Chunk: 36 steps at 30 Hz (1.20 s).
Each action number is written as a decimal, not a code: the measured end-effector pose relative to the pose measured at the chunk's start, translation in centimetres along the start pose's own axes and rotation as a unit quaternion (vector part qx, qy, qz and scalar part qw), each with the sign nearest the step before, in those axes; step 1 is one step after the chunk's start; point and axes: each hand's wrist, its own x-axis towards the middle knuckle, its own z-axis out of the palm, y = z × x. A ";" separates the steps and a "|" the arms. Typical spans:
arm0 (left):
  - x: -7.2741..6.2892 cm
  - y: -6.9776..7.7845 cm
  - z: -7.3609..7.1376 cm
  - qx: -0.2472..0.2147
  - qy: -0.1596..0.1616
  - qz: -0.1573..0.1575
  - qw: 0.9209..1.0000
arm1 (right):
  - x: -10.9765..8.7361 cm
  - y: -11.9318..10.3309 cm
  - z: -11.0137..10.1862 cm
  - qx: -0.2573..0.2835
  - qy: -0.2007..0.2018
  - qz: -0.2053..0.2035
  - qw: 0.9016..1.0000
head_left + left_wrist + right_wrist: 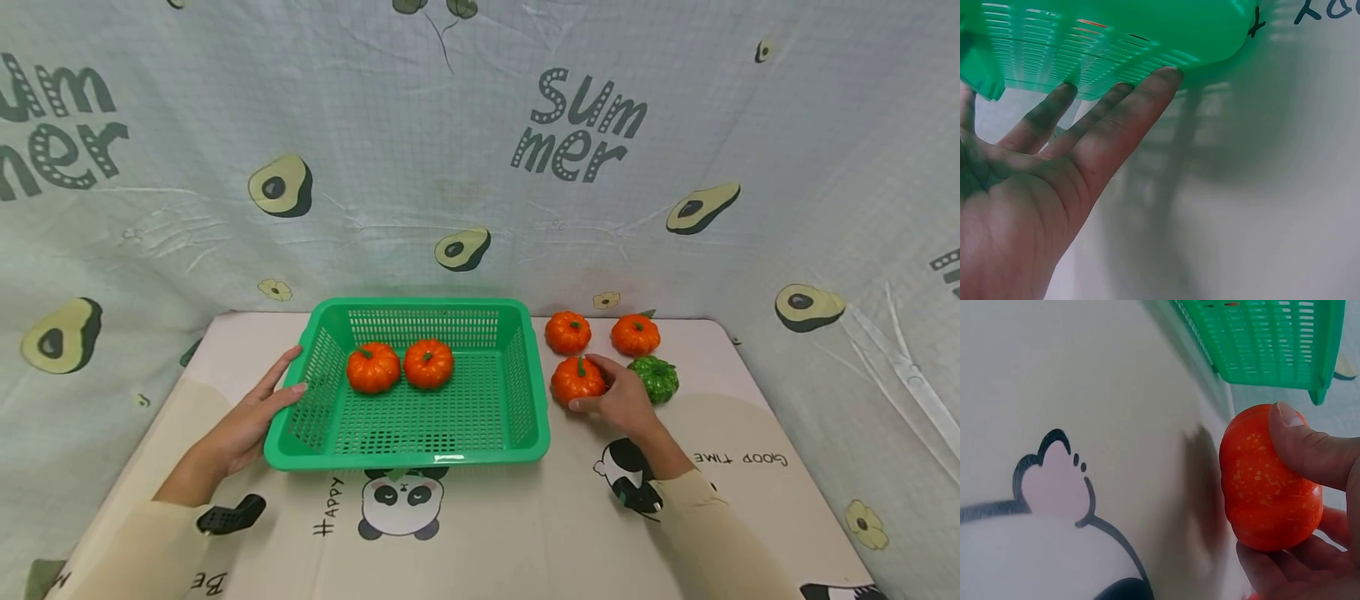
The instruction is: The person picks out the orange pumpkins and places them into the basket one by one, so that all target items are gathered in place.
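Observation:
A green plastic basket (408,460) with slotted walls stands on the table in the head view. Inside it, towards the back left, sit two small orange pumpkins (373,368) (428,364). My left hand (251,417) holds the basket's left side, thumb over the rim and fingers (1141,115) stretched along the outer wall. Right of the basket, my right hand (622,398) grips another orange pumpkin (576,380). In the right wrist view its thumb lies on top of this pumpkin (1266,481), the other fingers beneath, and a shadow falls on the table beside it.
Behind the right hand are two more orange pumpkins (567,332) (635,335), and a bumpy green pumpkin-like vegetable (655,379) lies just beyond that hand. The table (510,533) has a panda-print cover. A patterned cloth (390,150) hangs behind it and along the sides.

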 end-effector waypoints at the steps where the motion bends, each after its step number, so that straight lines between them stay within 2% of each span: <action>1: 0.0 0.0 0.0 -0.001 -0.001 0.000 1.000 | -0.1 -0.1 -0.1 -0.001 0.000 0.000 1.000; 18: 0.0 0.1 0.1 0.006 0.003 -0.006 1.000 | -0.9 -1.2 -1.1 0.007 -0.011 -0.027 1.000; 36: 0.0 0.1 0.1 0.004 0.003 -0.004 1.000 | -1.3 -2.3 -2.2 0.008 0.005 -0.072 0.997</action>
